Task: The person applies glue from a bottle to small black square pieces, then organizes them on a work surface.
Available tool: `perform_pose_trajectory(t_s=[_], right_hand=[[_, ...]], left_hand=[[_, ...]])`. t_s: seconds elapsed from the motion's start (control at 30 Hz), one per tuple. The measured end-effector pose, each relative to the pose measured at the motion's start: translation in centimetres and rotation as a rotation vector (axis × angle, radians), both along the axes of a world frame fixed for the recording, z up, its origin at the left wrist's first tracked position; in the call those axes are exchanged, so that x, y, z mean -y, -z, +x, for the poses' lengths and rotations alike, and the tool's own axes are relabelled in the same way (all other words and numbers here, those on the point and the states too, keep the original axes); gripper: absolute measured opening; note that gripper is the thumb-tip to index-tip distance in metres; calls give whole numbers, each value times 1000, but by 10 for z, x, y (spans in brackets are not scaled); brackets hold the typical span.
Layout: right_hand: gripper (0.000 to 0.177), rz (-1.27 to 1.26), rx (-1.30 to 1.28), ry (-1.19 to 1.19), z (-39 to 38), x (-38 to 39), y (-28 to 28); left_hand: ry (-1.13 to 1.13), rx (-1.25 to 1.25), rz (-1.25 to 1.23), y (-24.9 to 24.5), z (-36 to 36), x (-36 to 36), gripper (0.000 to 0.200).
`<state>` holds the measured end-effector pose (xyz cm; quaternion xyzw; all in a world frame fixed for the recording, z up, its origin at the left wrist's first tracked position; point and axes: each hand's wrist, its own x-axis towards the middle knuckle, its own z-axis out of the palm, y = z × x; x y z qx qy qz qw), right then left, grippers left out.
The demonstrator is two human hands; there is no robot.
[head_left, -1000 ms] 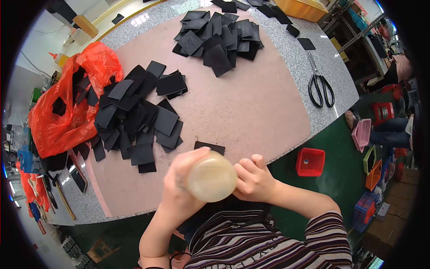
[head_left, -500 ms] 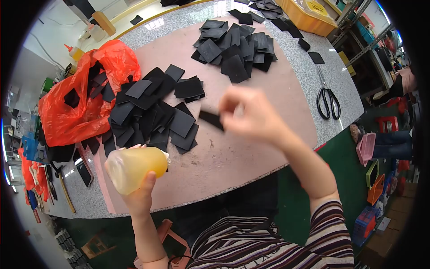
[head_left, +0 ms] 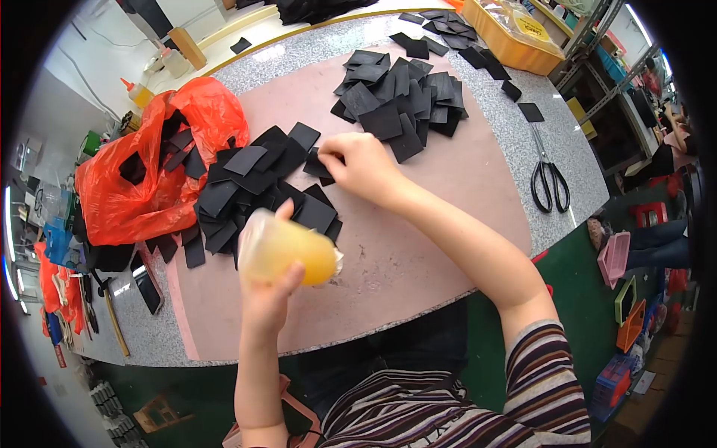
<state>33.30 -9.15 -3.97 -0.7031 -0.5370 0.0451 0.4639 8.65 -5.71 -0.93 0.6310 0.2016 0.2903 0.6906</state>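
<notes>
My left hand is wrapped round a cloudy plastic bottle of yellow liquid. The bottle lies tilted on its side in the air, its whitish tip toward the right. My right hand has its fingers pinched at a small black rectangular piece, beside the right edge of a loose heap of black pieces; the fingertips are partly hidden. Part of the heap is behind the bottle. A second heap of black pieces lies farther back on the pinkish mat.
A red plastic bag with black pieces stands at the left. Black-handled scissors lie on the right of the speckled table. A phone rests at the left edge, and a yellow bin stands at the back right.
My right hand has moved left and away from me with a black piece, to the edge of the near heap. My left hand has carried the bottle to the right.
</notes>
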Motion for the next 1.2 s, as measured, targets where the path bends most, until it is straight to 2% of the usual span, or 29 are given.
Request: perform_pose_trajectory(t_s=[0.03,0.07,0.13,0.17,0.2,0.27,0.3,0.33,0.4,0.47,0.6,0.73,0.87,0.9,1.0,1.03,1.13,1.2], right_hand=[[13,-21,-108,56,1,-1,-3],[16,16,-48,53,9,-7,4],[16,42,-153,49,20,-6,-1],[13,132,-122,130,21,2,-15],[11,246,-5,182,24,13,-30],[7,357,50,206,19,49,-54],[7,211,-50,137,12,72,-56],[7,65,-153,69,1,94,-54],[7,-72,-327,-25,-21,125,-34],[13,-154,-312,33,-36,137,-20],[17,-143,131,144,-42,142,-10],[13,7,209,160,-34,177,-11],[29,-193,477,-21,-67,224,-15],[31,-200,509,15,-74,226,-11],[35,-232,594,84,-85,225,2],[36,-255,615,78,-86,225,3],[35,-237,634,35,-84,227,9],[31,-210,637,31,-82,227,8]], left_hand=[[40,60,-209,-6,18,1,66],[81,121,-418,-10,33,-3,63],[192,170,-718,4,63,-28,59],[234,202,-793,14,74,-43,53],[230,188,-799,17,82,-50,52],[99,212,-801,15,78,-51,52],[144,204,-793,11,66,-52,44],[230,250,-828,5,54,-51,51],[342,439,-956,4,36,-43,62],[410,422,-948,-3,31,-21,59],[375,182,-823,13,37,33,54],[271,-20,-753,14,51,45,57],[235,-1,-725,10,55,44,55],[234,-5,-737,9,58,44,53],[159,-26,-15,-1,73,65,51],[184,-27,405,2,75,63,52],[316,-2,816,-3,86,77,50],[214,-66,748,2,84,64,52]])
